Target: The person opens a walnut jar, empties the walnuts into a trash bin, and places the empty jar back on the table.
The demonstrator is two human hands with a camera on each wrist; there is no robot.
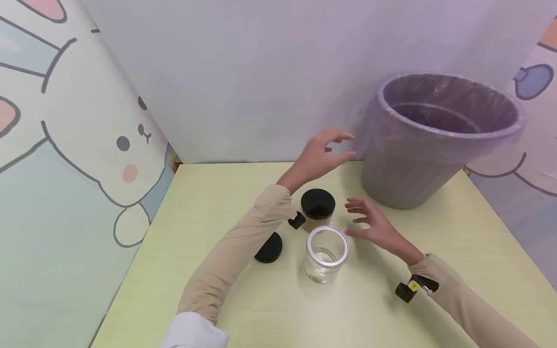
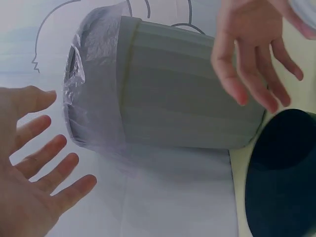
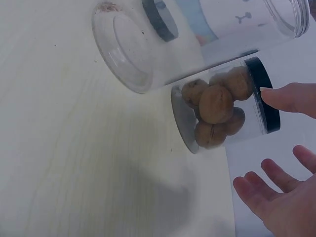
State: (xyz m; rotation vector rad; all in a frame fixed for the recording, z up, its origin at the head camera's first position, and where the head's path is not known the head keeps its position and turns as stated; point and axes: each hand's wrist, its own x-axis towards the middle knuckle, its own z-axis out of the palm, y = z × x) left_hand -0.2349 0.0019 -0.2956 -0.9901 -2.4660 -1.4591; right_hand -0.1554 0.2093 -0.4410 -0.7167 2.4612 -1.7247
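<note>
A clear jar (image 3: 217, 106) of walnuts (image 3: 216, 104), closed with a black lid (image 1: 318, 203), stands upright on the table. In front of it stands an open clear jar (image 1: 323, 270) without a lid. A second black lid (image 1: 269, 249) lies flat to the left, partly hidden by the left sleeve. My left hand (image 1: 324, 152) hovers beyond the closed jar, fingers spread and holding nothing. To the right of both jars is my right hand (image 1: 376, 224), its fingers loosely bent and apart from the glass. In the right wrist view its thumb overlaps the black lid.
A grey waste bin (image 1: 404, 174) with a thin plastic liner (image 1: 439, 140) stands at the back right of the pale yellow table (image 1: 304, 314). A plain wall (image 1: 261, 87) rises behind the table. Cartoon rabbit panels (image 1: 87, 121) flank it.
</note>
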